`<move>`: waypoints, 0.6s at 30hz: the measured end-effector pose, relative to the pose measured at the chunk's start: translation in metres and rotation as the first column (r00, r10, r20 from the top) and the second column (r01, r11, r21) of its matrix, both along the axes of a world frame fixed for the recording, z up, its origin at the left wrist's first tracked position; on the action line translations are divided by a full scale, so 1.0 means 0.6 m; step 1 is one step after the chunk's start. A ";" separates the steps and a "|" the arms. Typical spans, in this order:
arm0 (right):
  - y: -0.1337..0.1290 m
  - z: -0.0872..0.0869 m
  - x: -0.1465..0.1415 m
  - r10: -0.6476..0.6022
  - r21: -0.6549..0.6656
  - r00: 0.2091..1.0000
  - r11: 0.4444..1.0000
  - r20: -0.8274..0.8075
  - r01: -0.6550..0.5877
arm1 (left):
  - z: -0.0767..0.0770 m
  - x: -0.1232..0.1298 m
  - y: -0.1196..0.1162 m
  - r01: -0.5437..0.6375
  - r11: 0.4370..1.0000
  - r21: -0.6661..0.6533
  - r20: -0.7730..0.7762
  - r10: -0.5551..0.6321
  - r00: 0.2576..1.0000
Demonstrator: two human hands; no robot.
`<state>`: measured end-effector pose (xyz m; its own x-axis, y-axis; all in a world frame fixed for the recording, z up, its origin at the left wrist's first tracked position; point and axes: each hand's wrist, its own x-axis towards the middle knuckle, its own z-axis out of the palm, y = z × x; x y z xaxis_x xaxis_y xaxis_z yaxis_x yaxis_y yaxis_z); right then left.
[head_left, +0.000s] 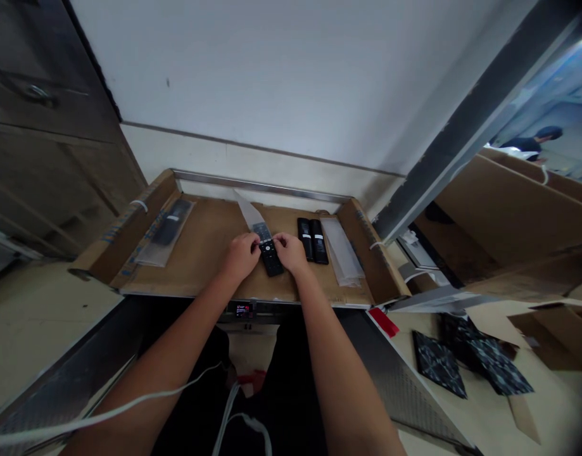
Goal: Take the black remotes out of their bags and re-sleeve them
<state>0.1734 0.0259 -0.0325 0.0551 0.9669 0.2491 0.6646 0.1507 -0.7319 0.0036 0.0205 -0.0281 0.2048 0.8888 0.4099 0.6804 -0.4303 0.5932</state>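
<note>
A black remote control point(272, 261) lies tilted near the middle of the cardboard-lined tray point(205, 221), its upper part inside a translucent plastic sleeve point(247, 209). My left hand point(244, 254) pinches the sleeve's opening at the remote's left edge. On the right edge, my right hand point(289, 251) has its fingers closed on the same sleeve. Two black remotes point(312, 240) lie side by side just right of my right hand. Further right is a stack of flat translucent sleeves point(342, 252). At the tray's left end, a bagged remote point(168, 229) lies in its sleeve.
Cardboard walls point(376, 259) border the tray. A large cardboard box point(518, 221) stands at right, with dark patterned packages point(440, 364) on the floor below. A white cable point(143, 399) crosses my left forearm. A person in a dark cap point(550, 133) is far back right.
</note>
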 end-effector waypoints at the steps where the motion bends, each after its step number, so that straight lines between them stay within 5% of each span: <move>1: -0.001 0.001 -0.001 -0.007 0.007 1.000 1.000 0.021 0.007 | 0.001 0.000 -0.001 -0.004 1.000 -0.003 0.005 0.004 1.000; 11: -0.041 0.001 -0.012 -0.014 0.059 0.998 0.998 -0.069 0.019 | -0.004 0.000 0.003 0.014 1.000 -0.004 0.003 -0.014 1.000; 18: -0.054 -0.003 -0.026 -0.031 0.120 0.999 0.992 0.036 0.027 | 0.000 -0.004 0.002 0.051 0.998 -0.042 0.023 -0.050 0.998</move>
<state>0.1576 -0.0066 -0.0346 0.0712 0.9281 0.3654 0.6966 0.2159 -0.6842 0.0013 0.0217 -0.0281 0.2407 0.8942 0.3774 0.6451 -0.4379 0.6262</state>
